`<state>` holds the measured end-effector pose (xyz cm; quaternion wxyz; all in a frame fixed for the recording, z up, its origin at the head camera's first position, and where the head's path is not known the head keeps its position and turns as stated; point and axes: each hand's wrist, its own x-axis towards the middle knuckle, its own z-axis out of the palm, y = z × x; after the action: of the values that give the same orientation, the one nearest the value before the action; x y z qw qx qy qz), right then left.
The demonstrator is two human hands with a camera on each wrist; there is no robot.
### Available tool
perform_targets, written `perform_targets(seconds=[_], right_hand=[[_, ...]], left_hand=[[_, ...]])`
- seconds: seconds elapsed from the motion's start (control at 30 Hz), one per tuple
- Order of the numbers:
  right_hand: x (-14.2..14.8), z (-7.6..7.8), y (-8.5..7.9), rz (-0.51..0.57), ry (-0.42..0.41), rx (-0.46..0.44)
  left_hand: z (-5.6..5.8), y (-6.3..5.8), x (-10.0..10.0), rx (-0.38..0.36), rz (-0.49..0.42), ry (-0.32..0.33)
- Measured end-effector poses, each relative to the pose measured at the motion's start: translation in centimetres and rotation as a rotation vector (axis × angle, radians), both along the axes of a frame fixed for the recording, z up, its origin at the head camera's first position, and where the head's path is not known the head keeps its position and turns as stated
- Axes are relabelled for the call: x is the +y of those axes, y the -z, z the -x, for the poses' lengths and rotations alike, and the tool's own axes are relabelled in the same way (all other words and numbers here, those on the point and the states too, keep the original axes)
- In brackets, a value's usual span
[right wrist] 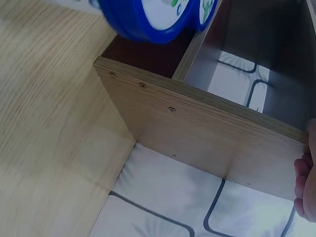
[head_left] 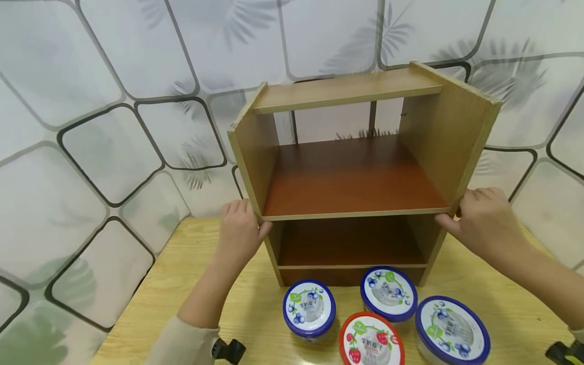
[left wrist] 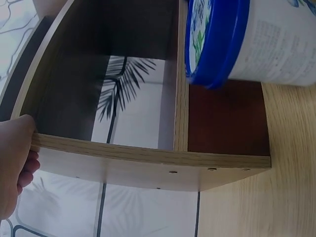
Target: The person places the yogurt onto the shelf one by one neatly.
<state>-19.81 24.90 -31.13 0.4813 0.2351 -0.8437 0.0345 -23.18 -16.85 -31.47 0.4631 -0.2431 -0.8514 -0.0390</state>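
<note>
A small two-tier wooden shelf (head_left: 356, 175) with light side panels and red-brown boards stands on the table. My left hand (head_left: 239, 228) grips the front edge of its left side panel, level with the middle board, thumb on the inner side. On the opposite panel, my right hand (head_left: 485, 220) holds the edge at about the same height. Both wrist views show curled fingers on the outer faces of the panels, at the left hand (left wrist: 14, 163) and the right hand (right wrist: 307, 173). The shelf's two compartments hold nothing visible.
Before the shelf stand round tubs: a blue-lidded tub (head_left: 309, 309) at left, another blue-lidded tub (head_left: 389, 294) near the shelf's base, a red-lidded tub (head_left: 371, 340), and a larger blue-lidded tub (head_left: 452, 330). Behind the wooden table (head_left: 182, 284) rises a patterned wall (head_left: 137, 66).
</note>
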Motion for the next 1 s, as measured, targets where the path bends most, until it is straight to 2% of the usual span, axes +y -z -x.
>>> perform_targets(seconds=[0.23,0.5,0.7,1.0], right_hand=[[0.6,-0.2,0.2,0.041,0.01,-0.027],[0.6,0.2,0.8,0.048,0.016,-0.029],[0.7,0.2,0.6,0.033,0.011,-0.022],[0.7,0.1,0.7,0.021,0.009,-0.021]], left_hand=[[-0.2,-0.2,1.2,-0.016,-0.003,-0.039],[-0.5,0.0,1.2,-0.056,-0.035,-0.04],[-0.6,-0.1,1.4,-0.094,-0.043,-0.051],[-0.6,0.0,1.5,-0.128,-0.079,-0.017]])
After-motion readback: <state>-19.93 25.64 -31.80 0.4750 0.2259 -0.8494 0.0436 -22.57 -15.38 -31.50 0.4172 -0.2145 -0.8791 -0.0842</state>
